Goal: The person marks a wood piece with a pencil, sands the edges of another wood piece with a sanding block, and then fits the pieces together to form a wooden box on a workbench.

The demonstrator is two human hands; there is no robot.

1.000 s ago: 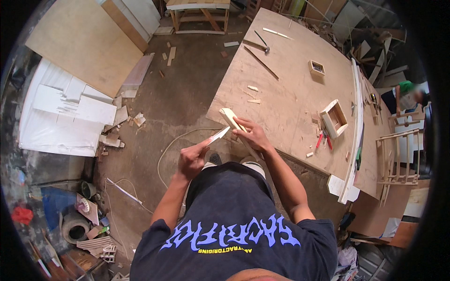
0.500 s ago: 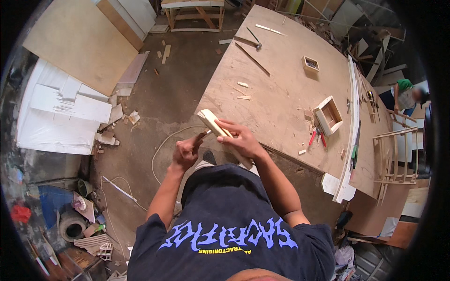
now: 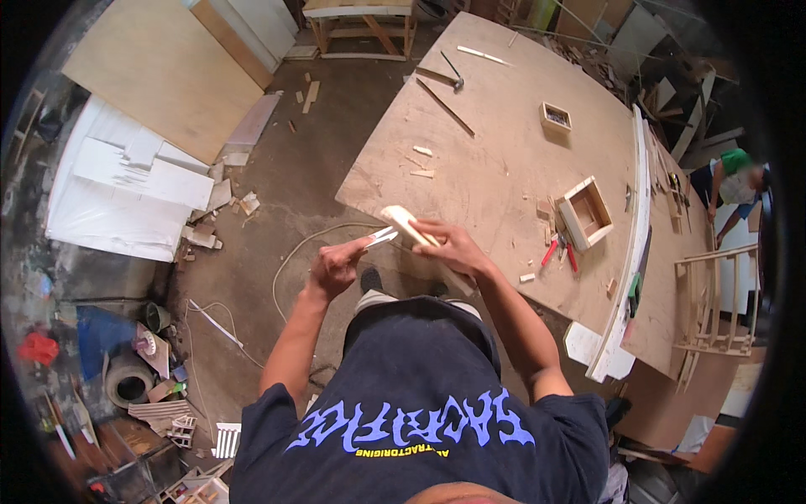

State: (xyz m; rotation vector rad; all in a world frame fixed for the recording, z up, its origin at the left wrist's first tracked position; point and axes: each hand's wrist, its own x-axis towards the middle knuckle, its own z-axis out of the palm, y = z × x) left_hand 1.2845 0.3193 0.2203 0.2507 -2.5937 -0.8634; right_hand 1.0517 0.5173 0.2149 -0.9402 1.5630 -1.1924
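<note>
Left hand (image 3: 336, 267) clamped on pale blade-like tool (image 3: 384, 237), right hand (image 3: 457, 249) on wooden piece (image 3: 400, 218)

Both hands are apart; the wooden piece slants by the tabletop's (image 3: 504, 168) near edge, close to the pale blade-like tool. Large purple lettering (image 3: 495, 417) and smaller yellow lettering (image 3: 405, 453) cross the dark shirt (image 3: 420, 357), upside down.

Soft, even light is falling on the wooden table (image 3: 504, 160), and the white boards (image 3: 172, 186) are shining most strongly. The pale wooden piece (image 3: 401, 219) is looking slightly blurred. Straight edges are bending toward the rim, where black darkness is covering the corners.
</note>
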